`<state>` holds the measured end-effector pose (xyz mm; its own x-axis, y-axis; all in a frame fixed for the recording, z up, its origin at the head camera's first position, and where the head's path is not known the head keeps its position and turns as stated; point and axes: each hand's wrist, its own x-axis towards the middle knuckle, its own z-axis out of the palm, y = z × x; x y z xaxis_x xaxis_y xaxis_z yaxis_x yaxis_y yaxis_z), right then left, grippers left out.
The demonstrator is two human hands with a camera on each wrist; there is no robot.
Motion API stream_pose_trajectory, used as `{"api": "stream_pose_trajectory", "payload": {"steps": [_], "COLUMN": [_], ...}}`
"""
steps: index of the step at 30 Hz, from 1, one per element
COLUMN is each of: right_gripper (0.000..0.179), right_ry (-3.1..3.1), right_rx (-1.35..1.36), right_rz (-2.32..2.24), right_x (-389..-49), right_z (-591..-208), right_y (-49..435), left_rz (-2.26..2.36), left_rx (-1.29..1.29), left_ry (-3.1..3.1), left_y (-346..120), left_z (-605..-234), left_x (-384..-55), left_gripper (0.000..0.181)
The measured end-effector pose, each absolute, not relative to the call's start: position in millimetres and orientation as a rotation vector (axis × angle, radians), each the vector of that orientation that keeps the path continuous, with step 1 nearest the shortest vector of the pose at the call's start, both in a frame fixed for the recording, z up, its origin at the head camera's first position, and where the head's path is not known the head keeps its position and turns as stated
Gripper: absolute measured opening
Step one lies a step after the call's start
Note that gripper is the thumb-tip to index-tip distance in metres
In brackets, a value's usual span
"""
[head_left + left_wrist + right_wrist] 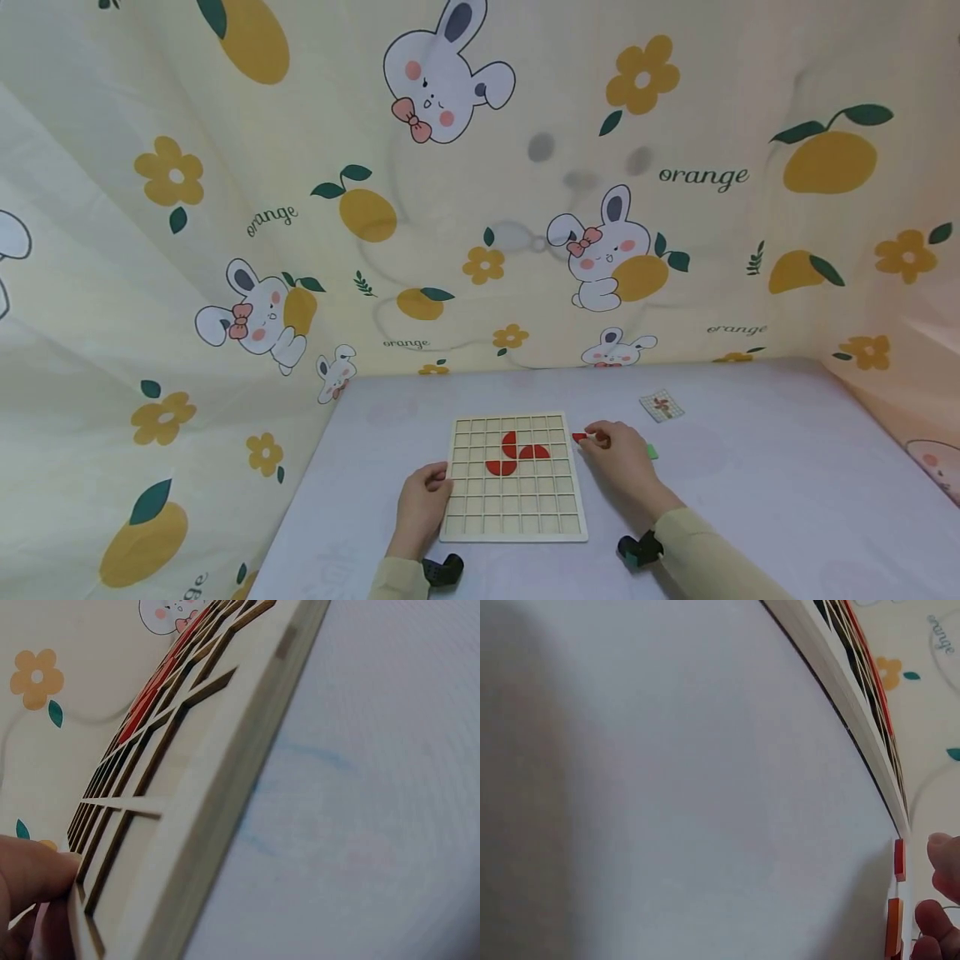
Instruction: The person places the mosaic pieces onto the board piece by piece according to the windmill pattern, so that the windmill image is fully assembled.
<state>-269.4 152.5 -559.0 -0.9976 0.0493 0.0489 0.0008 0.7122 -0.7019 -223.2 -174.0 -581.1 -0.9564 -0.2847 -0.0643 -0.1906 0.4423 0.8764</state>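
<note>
A pale square grid board (513, 507) lies on the table with several red rounded pieces (501, 468) set in a pinwheel-like pattern. My left hand (422, 504) grips the board's left edge with curled fingers; one fingertip (60, 868) touches the rim in the left wrist view. Beyond the board's right side, my right hand (622, 462) hovers low over loose red pieces, one red piece (578, 437) showing at its fingertips. In the right wrist view, a red piece (900, 859) and an orange-red piece (894, 928) lie on the table, slightly apart from the fingers (946, 862).
A small card (662, 406) printed with a grid and a red pinwheel lies at the back right. Part of a green piece (652, 452) shows behind my right hand. A patterned curtain (480, 192) rises behind the white table (750, 467).
</note>
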Motion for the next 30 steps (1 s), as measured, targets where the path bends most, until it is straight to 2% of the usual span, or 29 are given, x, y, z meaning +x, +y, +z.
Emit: {"api": "stream_pose_trajectory", "payload": {"steps": [30], "right_gripper": [0.028], "right_ry": [-2.882], "right_rx": [-0.016], "right_rz": [0.966], "right_x": [-281.6], "right_z": [-566.4], "right_y": [151.4], "left_rz": [-1.551], "left_rx": [0.417], "left_ry": [-2.581], "left_y": [-175.5], "left_z": [-582.5], "left_x": [-224.0], "left_gripper": [0.028]}}
